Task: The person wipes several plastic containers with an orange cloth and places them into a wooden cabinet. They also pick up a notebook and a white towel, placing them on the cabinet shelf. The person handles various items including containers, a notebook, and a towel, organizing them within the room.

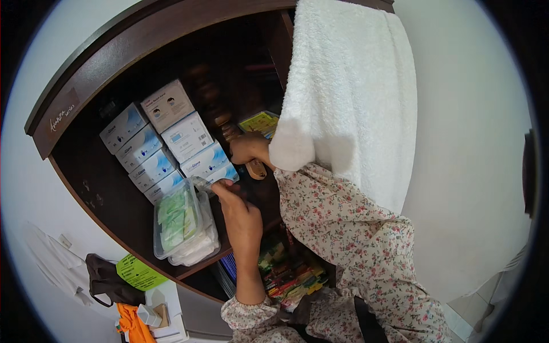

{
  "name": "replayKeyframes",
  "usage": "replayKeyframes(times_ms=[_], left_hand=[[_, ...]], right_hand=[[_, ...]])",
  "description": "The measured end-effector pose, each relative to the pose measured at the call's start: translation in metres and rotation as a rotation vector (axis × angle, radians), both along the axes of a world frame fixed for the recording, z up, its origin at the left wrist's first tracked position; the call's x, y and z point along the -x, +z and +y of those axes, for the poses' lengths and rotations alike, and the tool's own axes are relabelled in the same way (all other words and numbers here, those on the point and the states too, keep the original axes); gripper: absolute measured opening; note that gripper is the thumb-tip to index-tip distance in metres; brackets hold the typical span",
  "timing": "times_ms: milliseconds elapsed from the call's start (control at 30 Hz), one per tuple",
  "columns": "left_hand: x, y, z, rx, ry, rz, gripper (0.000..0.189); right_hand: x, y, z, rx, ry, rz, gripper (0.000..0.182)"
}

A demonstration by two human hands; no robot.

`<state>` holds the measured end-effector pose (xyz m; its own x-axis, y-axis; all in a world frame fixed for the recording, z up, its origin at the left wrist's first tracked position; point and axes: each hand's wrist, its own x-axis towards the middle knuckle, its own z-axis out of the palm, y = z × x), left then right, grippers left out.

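My right hand [248,148] reaches into the dark wooden cabinet [47,141], its fingers bent beside a brown wooden object [256,169]; whether it grips anything is hidden. At the end of the stacked glove boxes [195,165] is my left hand [240,206], its fingertips near clear plastic. What those fingers hold cannot be made out. Just left of that hand, clear plastic containers [178,218] with green and white packets stand at the shelf edge. Face mask boxes [186,137] lie behind them. Yellow printed packs [259,123] are behind my right wrist.
A white towel [356,85] hangs over the cabinet's right side, against my right sleeve. Colourful packets [291,274] fill the lower shelf. Outside at lower left are a dark bag [113,278], a green printed bag [139,272] and an orange cloth [133,323].
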<state>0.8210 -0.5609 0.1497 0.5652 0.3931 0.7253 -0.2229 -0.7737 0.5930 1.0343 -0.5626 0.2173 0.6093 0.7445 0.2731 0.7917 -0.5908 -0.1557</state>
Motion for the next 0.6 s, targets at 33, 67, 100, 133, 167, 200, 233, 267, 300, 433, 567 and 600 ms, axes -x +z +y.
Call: replayKeyframes(times_ms=[33,67,100,133,167,200,233,267,300,433,567,600], left_hand=[[0.002,0.000,0.000,-0.021,0.015,-0.001,0.043],[0.003,0.001,-0.001,-0.042,0.026,-0.002,0.043],[0.006,0.002,0.000,-0.062,0.047,-0.003,0.042],[0.009,0.004,0.000,-0.054,0.047,-0.001,0.042],[0.010,0.005,-0.001,-0.047,0.044,0.002,0.043],[0.011,0.006,0.000,-0.041,0.041,0.006,0.043],[0.011,0.006,0.000,-0.034,0.035,0.009,0.043],[0.012,0.006,0.001,-0.027,0.027,0.012,0.043],[0.012,0.005,0.001,-0.017,0.020,0.016,0.043],[0.010,0.003,0.001,-0.071,0.060,0.004,0.043],[0.008,0.003,-0.001,-0.055,0.045,0.030,0.044],[0.007,0.003,-0.001,-0.058,0.046,0.037,0.044]], right_hand=[[-0.001,0.000,0.007,0.006,-0.001,0.012,0.033],[-0.004,-0.001,0.011,0.016,-0.006,0.026,0.033],[0.001,0.000,0.017,0.021,0.005,0.038,0.033],[0.003,0.002,0.020,0.025,0.009,0.048,0.034],[0.004,0.003,0.020,0.026,0.014,0.056,0.034],[0.006,0.005,0.020,0.023,0.021,0.066,0.034],[0.008,0.006,0.019,0.016,0.024,0.074,0.035],[0.010,0.008,0.017,0.010,0.026,0.083,0.035],[0.012,0.007,0.015,0.001,0.033,0.092,0.036],[0.020,0.014,0.002,-0.075,0.057,0.135,0.038],[0.013,0.026,-0.018,-0.319,0.159,0.096,0.040],[0.000,0.018,-0.012,-0.543,0.173,0.067,0.036]])
